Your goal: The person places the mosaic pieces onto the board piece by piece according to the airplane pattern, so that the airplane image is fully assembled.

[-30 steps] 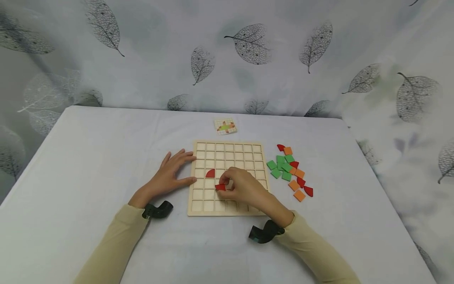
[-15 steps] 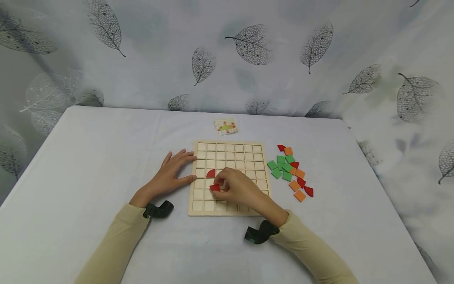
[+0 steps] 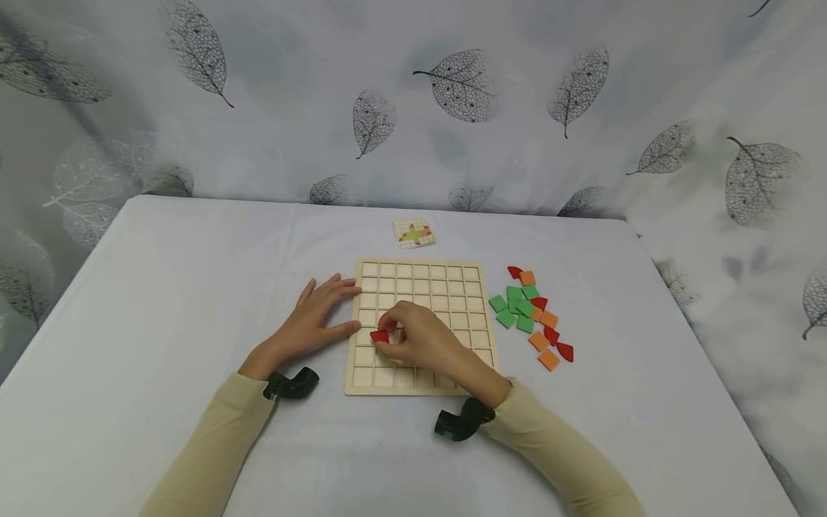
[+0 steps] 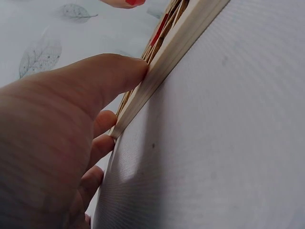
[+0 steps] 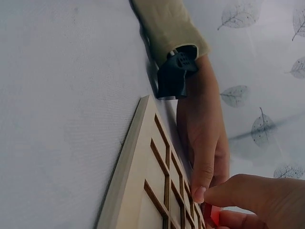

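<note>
A wooden grid board [image 3: 426,391] lies flat on the table. My left hand [image 3: 318,316] rests at its left edge with fingers spread and fairly straight; in the left wrist view the thumb [image 4: 119,71] touches the board's rim. Over the left part of the board, my right hand [image 3: 420,337] pinches a red quarter-circle tile [image 3: 380,336] between thumb and fingers. A second red tile [image 3: 382,319] sits in a cell just behind it, mostly hidden by the fingers. In the right wrist view the pinched tile shows as a red edge [image 5: 213,215].
Right of the board lies a loose group of green square tiles [image 3: 506,318], orange square tiles [image 3: 549,360] and red quarter-circle tiles [image 3: 565,352]. Behind the board is a small pattern card [image 3: 414,233]. A leaf-print cloth [image 3: 271,108] hangs behind the white table [image 3: 213,273].
My right hand has moved left across the board with the pinched red tile, towards the red tile in the grid. The left hand has stayed at the board's edge.
</note>
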### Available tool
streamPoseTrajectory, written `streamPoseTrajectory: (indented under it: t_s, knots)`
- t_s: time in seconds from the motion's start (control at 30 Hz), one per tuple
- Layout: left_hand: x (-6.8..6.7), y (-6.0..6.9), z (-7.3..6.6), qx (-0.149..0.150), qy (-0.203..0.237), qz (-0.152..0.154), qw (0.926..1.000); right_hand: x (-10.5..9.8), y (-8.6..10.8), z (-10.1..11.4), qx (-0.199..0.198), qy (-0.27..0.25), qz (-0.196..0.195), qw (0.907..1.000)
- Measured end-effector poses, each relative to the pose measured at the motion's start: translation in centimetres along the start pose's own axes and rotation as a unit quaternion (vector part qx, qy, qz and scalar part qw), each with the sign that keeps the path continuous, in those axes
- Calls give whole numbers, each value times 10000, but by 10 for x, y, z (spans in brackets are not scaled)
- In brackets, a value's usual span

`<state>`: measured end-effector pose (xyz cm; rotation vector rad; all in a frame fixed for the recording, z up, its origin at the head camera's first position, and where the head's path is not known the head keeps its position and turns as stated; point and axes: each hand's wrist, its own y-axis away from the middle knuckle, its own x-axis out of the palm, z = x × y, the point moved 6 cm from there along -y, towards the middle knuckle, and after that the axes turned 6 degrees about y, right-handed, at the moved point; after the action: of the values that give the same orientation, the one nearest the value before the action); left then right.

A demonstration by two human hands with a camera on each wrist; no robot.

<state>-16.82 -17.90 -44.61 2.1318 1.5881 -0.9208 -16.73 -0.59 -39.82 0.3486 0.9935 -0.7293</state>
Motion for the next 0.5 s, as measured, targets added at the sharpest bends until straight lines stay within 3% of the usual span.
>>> streamPoseTrajectory:
  t_s: [0.5]
  knots:
    - [0, 0, 1, 44, -20, -44, 10000, 17, -9, 4, 104, 112, 66, 9999]
